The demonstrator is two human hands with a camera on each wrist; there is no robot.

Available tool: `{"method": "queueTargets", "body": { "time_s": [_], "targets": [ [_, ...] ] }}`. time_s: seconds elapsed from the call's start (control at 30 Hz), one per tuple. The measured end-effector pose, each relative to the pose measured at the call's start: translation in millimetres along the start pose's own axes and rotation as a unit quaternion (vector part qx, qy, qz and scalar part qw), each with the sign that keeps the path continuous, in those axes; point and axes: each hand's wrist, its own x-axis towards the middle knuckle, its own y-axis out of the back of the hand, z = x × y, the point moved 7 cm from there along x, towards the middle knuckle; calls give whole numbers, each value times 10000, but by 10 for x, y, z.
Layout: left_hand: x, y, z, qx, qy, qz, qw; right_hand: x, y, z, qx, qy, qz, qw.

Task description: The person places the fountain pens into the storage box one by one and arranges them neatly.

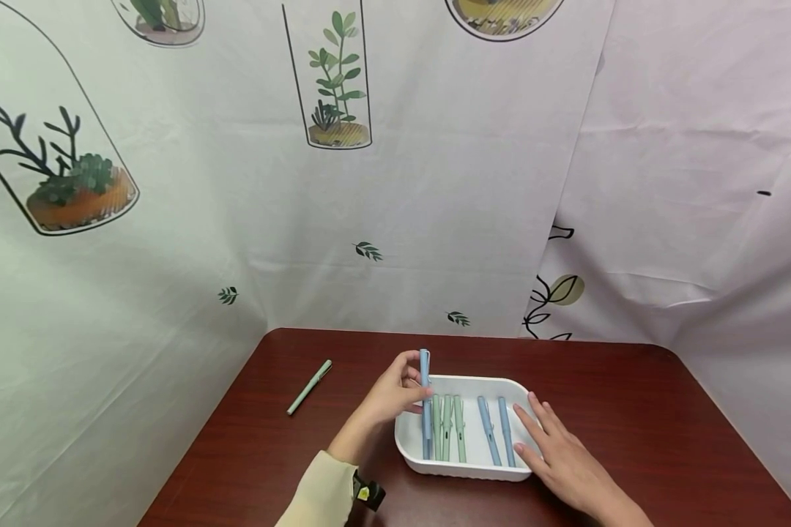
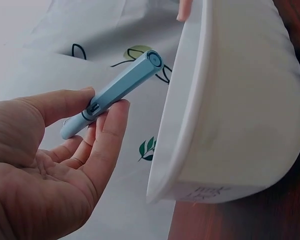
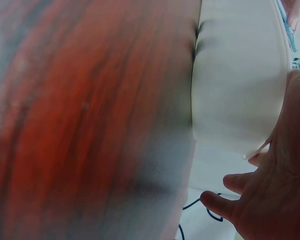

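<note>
Between thumb and fingertips, my left hand (image 1: 392, 389) pinches a light blue pen (image 1: 425, 372) over the left end of a white tray (image 1: 468, 472). The left wrist view shows this blue pen (image 2: 122, 82) with its round end toward the tray wall (image 2: 240, 100). Inside the tray lie three pale green pens (image 1: 447, 428) side by side, then two blue pens (image 1: 489, 432) further right. Part of another blue length shows below the held pen. My right hand (image 1: 563, 455) rests at the tray's right rim with its fingers extended, spread in the right wrist view.
A single green pen (image 1: 310, 387) lies on the dark red-brown table (image 1: 600, 388), left of the tray. White cloth printed with plants (image 1: 343, 190) hangs behind the table and along its sides. A dark band with a small yellow-marked device (image 1: 368, 493) sits on the left wrist.
</note>
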Motion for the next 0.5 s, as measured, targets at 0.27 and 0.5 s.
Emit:
{"method": "queueTargets", "body": {
  "time_s": [0.27, 0.5],
  "targets": [
    [35, -149, -17, 120, 95, -13, 9999, -5, 15, -14, -147, 49, 90, 9998],
    [49, -290, -22, 163, 197, 45, 9997, -19, 21, -21, -283, 1, 85, 9996]
  ]
}}
